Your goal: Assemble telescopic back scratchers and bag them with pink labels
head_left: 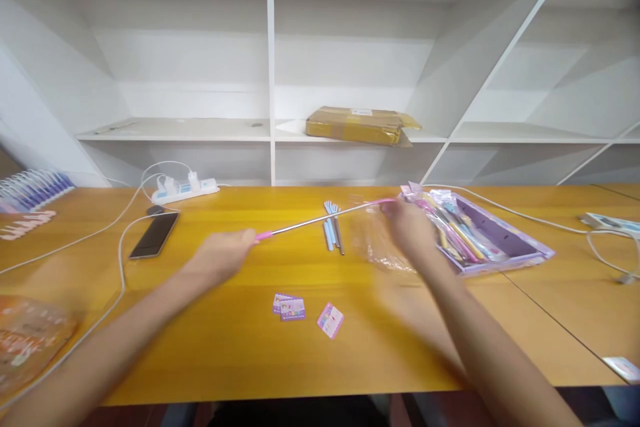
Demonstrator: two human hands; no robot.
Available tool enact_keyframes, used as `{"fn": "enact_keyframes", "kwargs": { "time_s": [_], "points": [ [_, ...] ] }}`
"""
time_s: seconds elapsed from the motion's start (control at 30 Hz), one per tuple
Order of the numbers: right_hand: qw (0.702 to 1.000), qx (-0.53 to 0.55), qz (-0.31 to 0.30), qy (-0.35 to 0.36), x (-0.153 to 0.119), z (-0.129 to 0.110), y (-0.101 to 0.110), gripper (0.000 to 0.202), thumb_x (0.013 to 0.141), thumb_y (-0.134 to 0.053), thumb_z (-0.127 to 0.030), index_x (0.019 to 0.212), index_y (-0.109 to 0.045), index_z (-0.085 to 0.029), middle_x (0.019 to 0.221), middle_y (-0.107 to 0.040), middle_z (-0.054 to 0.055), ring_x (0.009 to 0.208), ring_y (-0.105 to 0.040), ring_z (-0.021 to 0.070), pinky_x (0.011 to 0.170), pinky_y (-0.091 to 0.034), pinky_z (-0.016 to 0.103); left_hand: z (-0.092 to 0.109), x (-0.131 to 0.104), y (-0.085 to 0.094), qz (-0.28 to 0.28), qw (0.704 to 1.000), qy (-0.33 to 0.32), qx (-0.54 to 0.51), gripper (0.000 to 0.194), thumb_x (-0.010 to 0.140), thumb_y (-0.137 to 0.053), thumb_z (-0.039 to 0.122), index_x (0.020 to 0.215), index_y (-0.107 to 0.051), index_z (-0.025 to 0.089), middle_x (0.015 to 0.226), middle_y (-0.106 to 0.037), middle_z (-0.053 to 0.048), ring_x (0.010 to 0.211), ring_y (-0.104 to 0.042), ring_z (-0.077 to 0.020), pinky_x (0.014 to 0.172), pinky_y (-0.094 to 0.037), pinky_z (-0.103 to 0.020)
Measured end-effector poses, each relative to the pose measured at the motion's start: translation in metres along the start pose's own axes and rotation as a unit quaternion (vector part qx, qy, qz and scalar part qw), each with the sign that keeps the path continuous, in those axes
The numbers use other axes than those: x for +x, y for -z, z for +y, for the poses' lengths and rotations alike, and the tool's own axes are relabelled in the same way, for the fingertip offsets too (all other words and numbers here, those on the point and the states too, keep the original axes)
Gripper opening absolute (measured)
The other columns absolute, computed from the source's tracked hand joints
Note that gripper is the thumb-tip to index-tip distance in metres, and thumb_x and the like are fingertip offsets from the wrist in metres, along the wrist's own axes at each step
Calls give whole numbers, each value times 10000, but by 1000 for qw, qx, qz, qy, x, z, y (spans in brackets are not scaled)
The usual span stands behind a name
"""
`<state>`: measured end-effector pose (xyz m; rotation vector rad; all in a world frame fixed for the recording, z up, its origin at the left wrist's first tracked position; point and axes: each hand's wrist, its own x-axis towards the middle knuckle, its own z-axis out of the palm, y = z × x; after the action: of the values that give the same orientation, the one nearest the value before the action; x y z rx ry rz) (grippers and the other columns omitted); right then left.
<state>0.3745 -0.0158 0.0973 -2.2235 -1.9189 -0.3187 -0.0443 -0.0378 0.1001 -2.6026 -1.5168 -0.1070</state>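
Observation:
A pink telescopic back scratcher (320, 219) with a thin metal rod is stretched out between my two hands above the table. My left hand (224, 253) is closed around its pink handle end. At the other pink end, my right hand (406, 221) is closed too, though motion blurs its fingers. Below the rod lie several blue and grey back scratchers (331, 227) with claw-like heads. Clear plastic wrapping (383, 250) rests beneath my right hand. Close to the front are small purple-and-pink cards (293, 309), two overlapping and another card (331, 320) apart.
A purple box (520, 259) at right holds packaged colourful sticks. On the left are a phone (155, 235), a power strip (185, 191) with white cables, an orange plastic bag (33, 340) and a row of blue-purple items (37, 190). A cardboard box (355, 125) sits on the shelf.

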Motion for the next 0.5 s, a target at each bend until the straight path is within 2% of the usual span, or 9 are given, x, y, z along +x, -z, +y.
{"fn": "enact_keyframes", "kwargs": {
  "time_s": [0.07,0.1,0.17,0.23,0.33,0.43,0.5],
  "points": [
    [998,3,-13,55,-6,-61,-5,387,1105,-284,-251,1243,-615,-107,937,-751,181,817,-735,238,683,-422,272,26,20,-10,-6,1000,16,17,276,1089,-302,254,985,-550,194,851,-709,-113,677,-671,-245,616,-423,-311],
    [996,0,-18,90,-7,-83,-9,375,1108,-287,-254,1264,-599,-118,957,-753,173,836,-741,241,708,-438,277,33,28,-16,-8,1000,24,7,281,1094,-293,261,1003,-550,191,834,-704,-111,668,-670,-249,609,-418,-315],
    [986,13,-40,160,-1,-99,-19,406,1129,-273,-361,1232,-604,-149,977,-755,151,869,-748,234,741,-459,274,35,42,-31,-5,999,36,-41,319,1112,-281,344,1020,-549,198,802,-691,-90,646,-655,-238,598,-402,-311],
    [985,10,-64,159,11,-88,-31,483,1127,-268,-485,1179,-622,-159,1020,-751,155,928,-749,234,779,-474,277,27,51,-48,3,992,51,-115,358,1117,-273,412,1009,-548,210,764,-664,-56,626,-628,-214,598,-385,-302],
    [993,-19,-86,73,28,-51,-52,523,1115,-319,-514,1184,-626,-97,1133,-714,237,1016,-741,258,824,-487,303,16,58,-77,48,961,64,-266,351,1112,-296,422,964,-544,222,761,-623,-18,672,-603,-186,642,-394,-297],
    [996,-25,-81,15,35,-26,-74,539,1098,-377,-505,1274,-589,-42,1270,-640,305,1097,-720,295,864,-502,348,18,63,-105,103,891,86,-434,346,1092,-331,480,977,-531,221,757,-544,16,672,-535,-155,640,-405,-275],
    [996,-12,-92,1,35,-21,-87,557,1070,-423,-549,1272,-600,-61,1296,-631,281,1126,-706,314,878,-512,368,23,64,-119,107,833,87,-537,368,1075,-342,540,1018,-511,218,739,-461,46,601,-442,-127,578,-374,-252]
  ]
}}
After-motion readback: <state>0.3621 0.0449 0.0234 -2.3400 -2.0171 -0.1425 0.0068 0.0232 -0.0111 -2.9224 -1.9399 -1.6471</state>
